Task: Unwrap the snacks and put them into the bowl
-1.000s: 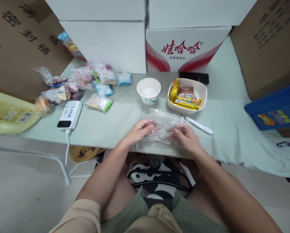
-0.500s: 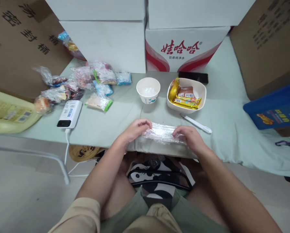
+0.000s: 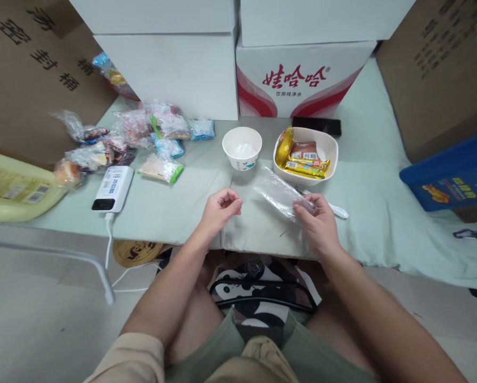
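Observation:
My right hand (image 3: 318,221) pinches one end of a clear plastic bag (image 3: 276,190) that slants up and to the left above the pale green table (image 3: 174,207). My left hand (image 3: 219,207) rests on the table near its front edge, fingers curled in with nothing visible in them. Just behind the bag stand a small white round bowl (image 3: 242,148) and a cream square bowl (image 3: 331,151) holding yellow and red snack packets (image 3: 304,159). A white utensil (image 3: 336,209) lies beside my right hand.
Several wrapped snack bags (image 3: 142,138) lie at the back left beside a white power bank (image 3: 113,187) with its cable. A yellow jug (image 3: 10,186) is far left. Cardboard and white boxes (image 3: 298,80) line the back; a black phone (image 3: 316,125) and a blue box (image 3: 454,175) sit right.
Both hands held the bag flat at the table edge; now my left hand has let go and curled, and my right hand has lifted the bag toward the square bowl.

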